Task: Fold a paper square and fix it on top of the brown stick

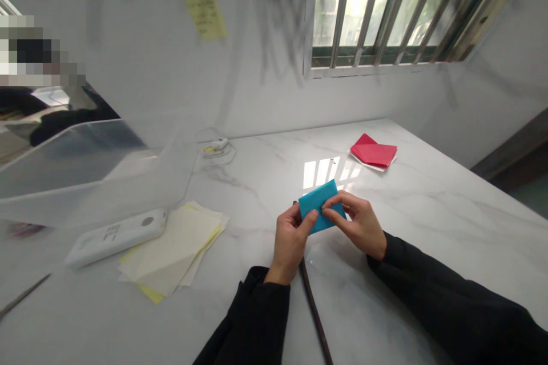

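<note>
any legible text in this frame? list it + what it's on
None legible.
Yellow sticky note on the wall: handwriting, too blurred to read.
White device on the table: small dark print, too small to read.
Blue paper in both hands, red paper: no text visible.

The blue paper (319, 203) is a folded, roughly rectangular sheet, tilted with its right end higher. It is pinched at its lower edge just above the white marble table.
</note>
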### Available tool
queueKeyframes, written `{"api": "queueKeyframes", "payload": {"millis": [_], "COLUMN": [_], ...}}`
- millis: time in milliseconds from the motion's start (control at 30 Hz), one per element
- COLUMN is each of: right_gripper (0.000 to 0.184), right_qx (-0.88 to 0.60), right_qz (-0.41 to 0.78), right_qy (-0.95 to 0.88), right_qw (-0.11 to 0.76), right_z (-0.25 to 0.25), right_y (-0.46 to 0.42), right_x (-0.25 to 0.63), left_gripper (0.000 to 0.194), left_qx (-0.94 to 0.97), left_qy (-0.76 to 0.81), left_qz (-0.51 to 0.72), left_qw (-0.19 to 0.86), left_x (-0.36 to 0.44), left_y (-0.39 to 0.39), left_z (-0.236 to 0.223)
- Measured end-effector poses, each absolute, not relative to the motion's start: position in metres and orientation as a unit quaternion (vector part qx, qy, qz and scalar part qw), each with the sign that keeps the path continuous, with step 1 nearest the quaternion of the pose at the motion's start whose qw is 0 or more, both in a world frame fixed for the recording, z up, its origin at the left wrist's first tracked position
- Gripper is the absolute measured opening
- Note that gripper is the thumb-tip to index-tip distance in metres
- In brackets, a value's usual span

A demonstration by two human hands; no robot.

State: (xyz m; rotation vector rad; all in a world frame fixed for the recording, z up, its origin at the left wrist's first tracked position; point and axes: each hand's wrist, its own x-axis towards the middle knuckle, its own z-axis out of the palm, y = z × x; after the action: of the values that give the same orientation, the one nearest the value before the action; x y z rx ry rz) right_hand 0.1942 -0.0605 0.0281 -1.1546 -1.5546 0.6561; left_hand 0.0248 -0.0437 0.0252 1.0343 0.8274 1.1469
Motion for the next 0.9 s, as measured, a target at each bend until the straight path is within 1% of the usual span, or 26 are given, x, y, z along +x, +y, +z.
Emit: {"api": "queueKeyframes", "payload": {"millis": [233,367,400,500,533,567,600,633,700,733,767,833,900], "right_gripper": [0.020,0.023,0.029,0.065,0.075,0.080,0.081,0.077,0.065,0.059,0.054,0.052,0.052], "right_qx": [-0.488,-0.488,-0.484,-0.466,-0.465,-0.467,-0.470,-0.472,-0.467,-0.459,-0.450,-0.433,-0.417], "right_qz": [0.337,0.349,0.355,0.396,0.415,0.434,0.456,0.480,0.529,0.551,0.570,0.597,0.614], "right_qy": [-0.579,-0.546,-0.539,-0.513,-0.500,-0.482,-0.463,-0.443,-0.399,-0.378,-0.360,-0.335,-0.335], "right_qw": [0.560,0.586,0.591,0.602,0.602,0.601,0.597,0.593,0.586,0.585,0.586,0.586,0.580], "right_z": [0.024,0.023,0.024,0.027,0.028,0.028,0.028,0.028,0.026,0.025,0.024,0.022,0.020], "right_y": [-0.063,-0.065,-0.065,-0.063,-0.062,-0.059,-0.056,-0.053,-0.045,-0.042,-0.039,-0.034,-0.031], "right_x": [0.188,0.186,0.185,0.188,0.191,0.194,0.197,0.201,0.208,0.211,0.214,0.217,0.219], "left_gripper": [0.041,0.043,0.043,0.044,0.047,0.049,0.050,0.048,0.036,0.034,0.036,0.046,0.051], "left_qx": [0.435,0.433,0.438,0.467,0.482,0.502,0.524,0.551,0.605,0.635,0.667,0.719,0.733], "left_qy": [0.347,0.338,0.335,0.336,0.345,0.364,0.394,0.432,0.513,0.538,0.550,0.547,0.544], "left_qz": [0.491,0.483,0.481,0.482,0.485,0.490,0.494,0.496,0.476,0.452,0.423,0.371,0.355], "left_qw": [0.671,0.681,0.682,0.661,0.643,0.613,0.571,0.515,0.379,0.319,0.272,0.216,0.205], "left_x": [0.025,0.026,0.026,0.022,0.019,0.016,0.013,0.009,0.003,0.001,0.001,0.001,0.004], "left_y": [-0.043,-0.044,-0.044,-0.042,-0.041,-0.039,-0.037,-0.035,-0.032,-0.031,-0.031,-0.031,-0.031], "left_z": [0.024,0.024,0.024,0.028,0.029,0.031,0.031,0.031,0.029,0.026,0.023,0.018,0.013]}}
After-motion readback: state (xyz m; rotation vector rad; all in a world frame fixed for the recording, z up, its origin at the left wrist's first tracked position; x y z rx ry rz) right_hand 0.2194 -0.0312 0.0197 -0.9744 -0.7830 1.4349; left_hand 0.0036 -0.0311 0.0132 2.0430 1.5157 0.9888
